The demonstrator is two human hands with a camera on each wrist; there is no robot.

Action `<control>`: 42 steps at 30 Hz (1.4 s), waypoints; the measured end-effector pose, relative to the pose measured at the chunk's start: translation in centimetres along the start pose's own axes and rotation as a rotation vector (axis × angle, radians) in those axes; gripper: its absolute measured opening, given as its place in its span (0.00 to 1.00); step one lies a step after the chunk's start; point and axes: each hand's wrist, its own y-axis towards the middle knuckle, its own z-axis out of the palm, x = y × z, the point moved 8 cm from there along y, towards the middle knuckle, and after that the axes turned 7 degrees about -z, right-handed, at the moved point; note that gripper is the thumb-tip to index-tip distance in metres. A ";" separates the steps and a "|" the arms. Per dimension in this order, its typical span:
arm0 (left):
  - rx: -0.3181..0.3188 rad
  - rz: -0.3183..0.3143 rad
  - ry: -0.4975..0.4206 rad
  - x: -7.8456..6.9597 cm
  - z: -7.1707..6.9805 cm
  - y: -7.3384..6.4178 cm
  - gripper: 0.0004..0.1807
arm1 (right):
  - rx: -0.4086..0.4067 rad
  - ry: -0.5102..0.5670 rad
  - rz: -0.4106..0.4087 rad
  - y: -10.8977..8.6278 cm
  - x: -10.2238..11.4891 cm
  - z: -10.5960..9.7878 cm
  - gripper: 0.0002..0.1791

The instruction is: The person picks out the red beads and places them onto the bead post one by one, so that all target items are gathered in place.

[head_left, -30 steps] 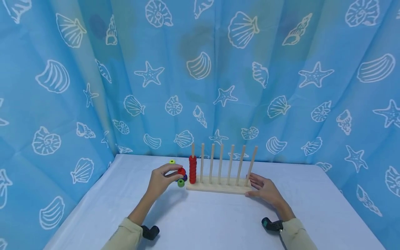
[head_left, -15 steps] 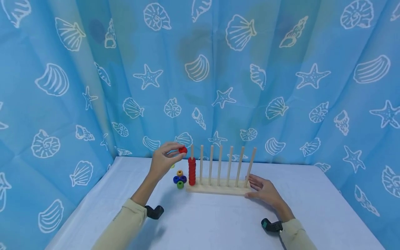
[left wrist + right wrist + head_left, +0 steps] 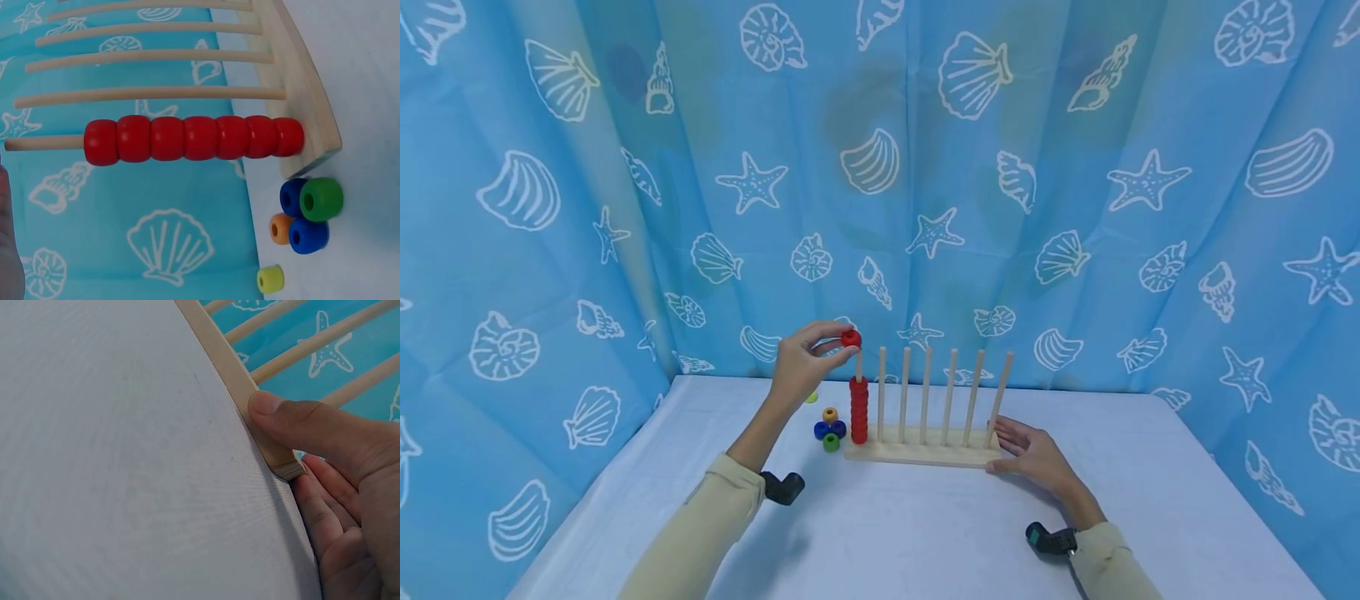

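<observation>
Left hand (image 3: pixel 797 367) fingers pinch red bead (image 3: pixel 851 337) just above leftmost peg (image 3: pixel 859 364); right hand (image 3: pixel 1033 454), fingers straight, braces rack base (image 3: pixel 917 452). Centre bore over peg tip, keep base braced, then let go.

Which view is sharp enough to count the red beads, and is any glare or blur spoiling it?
Left wrist view: red beads sharp, seven countable, no glare; a blurred finger intrudes at lower left. Head view: even light, soft shadows, beads small. Right wrist view: the right hand is soft-focused.

Left hand (image 3: pixel 801 367) risen from the table, red bead (image 3: pixel 851 337) lifted — now above the leftmost peg (image 3: pixel 859 364).
</observation>
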 end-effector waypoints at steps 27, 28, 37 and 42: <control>0.039 -0.083 -0.003 2.9 1.7 -0.7 0.19 | -0.001 0.040 -0.001 0.0 -0.2 0.0 0.53; 0.038 -0.089 -0.001 3.1 1.7 -0.9 0.19 | -0.001 0.046 -0.005 0.0 -0.2 0.0 0.53; 0.037 -0.146 0.011 4.7 2.0 -1.9 0.20 | -0.002 0.058 -0.011 0.0 -0.1 0.1 0.53; 0.037 -0.149 0.004 5.4 2.1 -2.2 0.19 | 0.004 0.051 -0.008 -0.4 1.5 0.2 0.51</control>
